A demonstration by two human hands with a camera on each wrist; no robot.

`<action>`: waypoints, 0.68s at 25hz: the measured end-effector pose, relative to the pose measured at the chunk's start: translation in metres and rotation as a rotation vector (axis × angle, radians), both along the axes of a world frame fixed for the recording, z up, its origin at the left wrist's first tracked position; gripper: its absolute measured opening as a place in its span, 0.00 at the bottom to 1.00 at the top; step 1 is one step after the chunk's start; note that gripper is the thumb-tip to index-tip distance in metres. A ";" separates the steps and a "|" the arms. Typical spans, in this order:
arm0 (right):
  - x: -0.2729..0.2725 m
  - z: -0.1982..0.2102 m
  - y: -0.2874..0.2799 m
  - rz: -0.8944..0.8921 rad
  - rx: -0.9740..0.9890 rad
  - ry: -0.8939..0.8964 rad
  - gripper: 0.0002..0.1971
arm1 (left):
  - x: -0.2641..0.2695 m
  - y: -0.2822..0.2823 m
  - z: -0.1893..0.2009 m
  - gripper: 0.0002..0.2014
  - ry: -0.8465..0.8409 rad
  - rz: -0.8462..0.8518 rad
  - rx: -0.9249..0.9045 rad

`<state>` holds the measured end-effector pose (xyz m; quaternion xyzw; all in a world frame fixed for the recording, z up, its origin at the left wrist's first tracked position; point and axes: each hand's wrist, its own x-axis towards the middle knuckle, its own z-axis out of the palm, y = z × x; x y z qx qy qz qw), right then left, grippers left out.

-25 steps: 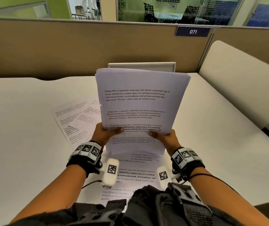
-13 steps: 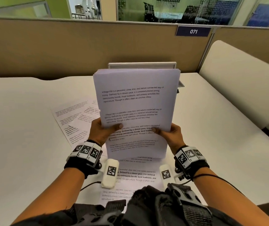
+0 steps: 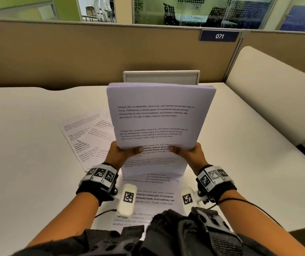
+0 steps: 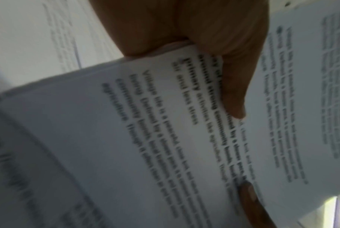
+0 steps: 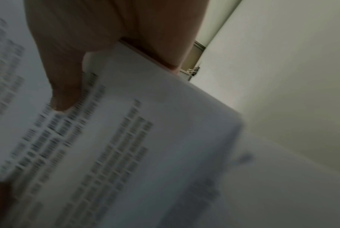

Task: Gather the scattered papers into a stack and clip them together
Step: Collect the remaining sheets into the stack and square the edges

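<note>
Head view: paper stack rises upright above both hands' grip.

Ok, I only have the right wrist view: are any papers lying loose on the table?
Observer: Yes, loose sheets lie overlapping on the table, beside the left hand.
Operator: Is that hand on the stack too?
Observer: Yes, it grips the stack at the lower left; the right hand grips the lower right.
Operator: Anything beneath it?
Observer: Another printed sheet lies flat there, toward the person.
</note>
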<state>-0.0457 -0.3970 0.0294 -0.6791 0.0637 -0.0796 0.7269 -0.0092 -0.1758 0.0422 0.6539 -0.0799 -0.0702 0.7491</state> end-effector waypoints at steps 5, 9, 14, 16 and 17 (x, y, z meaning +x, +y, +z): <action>-0.007 -0.025 0.004 0.031 -0.026 0.039 0.14 | -0.002 -0.004 -0.014 0.14 0.036 0.055 0.082; -0.003 -0.017 -0.001 0.014 0.000 0.057 0.07 | 0.002 -0.008 -0.009 0.09 0.047 0.077 0.076; 0.001 -0.013 -0.022 0.006 0.096 0.078 0.38 | 0.013 0.003 0.002 0.06 -0.022 0.069 0.181; 0.003 -0.015 -0.035 -0.047 0.145 0.066 0.42 | 0.027 0.020 -0.001 0.07 0.014 0.093 0.255; 0.004 -0.015 -0.039 -0.074 0.165 0.067 0.43 | 0.036 0.030 -0.004 0.06 0.049 0.131 0.297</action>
